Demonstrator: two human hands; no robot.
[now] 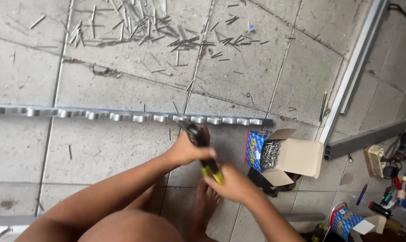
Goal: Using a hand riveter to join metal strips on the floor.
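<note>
My left hand and my right hand both grip a hand riveter with yellow and black handles. Its black head points up and left, touching the near edge of a long metal strip with a row of round cut-outs that lies across the floor. My left hand is on the upper handle close to the head, my right hand on the lower yellow end. My bare foot rests on the tiles below the tool.
An open cardboard box of rivets sits just right of my hands. Many spent pins litter the tiles beyond the strip. Aluminium profiles run along the right. A second blue box and hand tools lie at the lower right.
</note>
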